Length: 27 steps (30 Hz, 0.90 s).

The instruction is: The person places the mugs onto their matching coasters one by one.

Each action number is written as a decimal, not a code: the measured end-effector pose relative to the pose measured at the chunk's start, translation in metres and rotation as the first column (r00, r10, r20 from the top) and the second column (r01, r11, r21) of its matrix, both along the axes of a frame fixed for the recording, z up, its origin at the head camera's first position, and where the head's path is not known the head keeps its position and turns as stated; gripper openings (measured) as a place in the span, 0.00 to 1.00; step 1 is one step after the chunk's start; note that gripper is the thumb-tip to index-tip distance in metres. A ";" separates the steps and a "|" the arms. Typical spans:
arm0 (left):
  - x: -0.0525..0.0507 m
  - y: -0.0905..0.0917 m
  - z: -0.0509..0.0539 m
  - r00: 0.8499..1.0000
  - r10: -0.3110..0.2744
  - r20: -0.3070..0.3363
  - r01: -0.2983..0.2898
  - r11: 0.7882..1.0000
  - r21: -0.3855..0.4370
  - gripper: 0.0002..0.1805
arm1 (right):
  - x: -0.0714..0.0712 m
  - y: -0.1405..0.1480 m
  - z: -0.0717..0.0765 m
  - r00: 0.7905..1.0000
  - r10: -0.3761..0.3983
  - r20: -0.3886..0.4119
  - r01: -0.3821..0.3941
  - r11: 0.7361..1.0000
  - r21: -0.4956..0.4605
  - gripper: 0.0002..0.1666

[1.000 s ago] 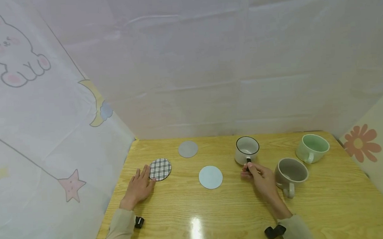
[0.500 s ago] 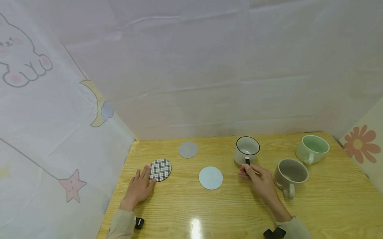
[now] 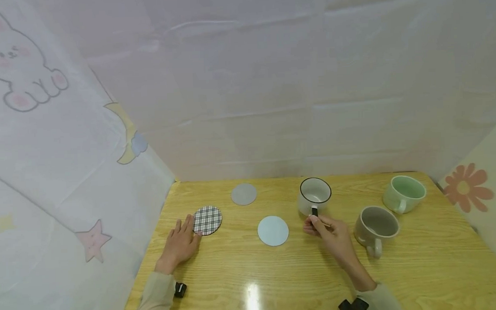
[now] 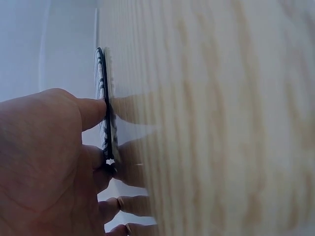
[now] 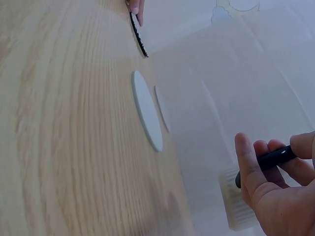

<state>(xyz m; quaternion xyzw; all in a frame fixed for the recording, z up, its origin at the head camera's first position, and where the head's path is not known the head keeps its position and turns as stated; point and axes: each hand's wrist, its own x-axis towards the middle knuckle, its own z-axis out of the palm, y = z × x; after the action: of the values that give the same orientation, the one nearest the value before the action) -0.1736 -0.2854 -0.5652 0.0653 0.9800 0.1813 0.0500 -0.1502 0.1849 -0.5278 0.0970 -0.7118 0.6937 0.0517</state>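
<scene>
White and round, a black-rimmed cup [image 3: 313, 205] is hanging over the yellow wooden table [image 3: 231, 267], probably hard and breakable; the right hand [image 3: 333, 238] is pinching its black handle [image 3: 314, 211], the safest spot. The left hand [image 3: 179, 245] is keeping straight fingers.

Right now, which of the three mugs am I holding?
The white mug: your right hand grips its black handle. The grey mug and green mug, to its right, have no hand on them.
</scene>
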 end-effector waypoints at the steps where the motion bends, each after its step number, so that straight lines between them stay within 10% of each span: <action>1: 0.000 0.000 0.001 1.000 0.002 0.004 -0.002 1.000 0.000 0.39 | 0.001 -0.001 0.001 1.000 0.005 0.001 -0.005 1.000 -0.001 0.21; 27: 0.003 0.004 0.011 0.999 0.013 0.035 -0.012 1.000 -0.010 0.39 | 0.015 -0.028 0.025 0.988 0.112 -0.105 -0.110 0.994 0.022 0.16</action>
<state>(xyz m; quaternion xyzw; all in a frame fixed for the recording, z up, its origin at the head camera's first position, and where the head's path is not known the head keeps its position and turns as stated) -0.1709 -0.2814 -0.5540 0.0557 0.9802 0.1778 0.0664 -0.1354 0.1565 -0.5029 0.1735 -0.7073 0.6834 0.0498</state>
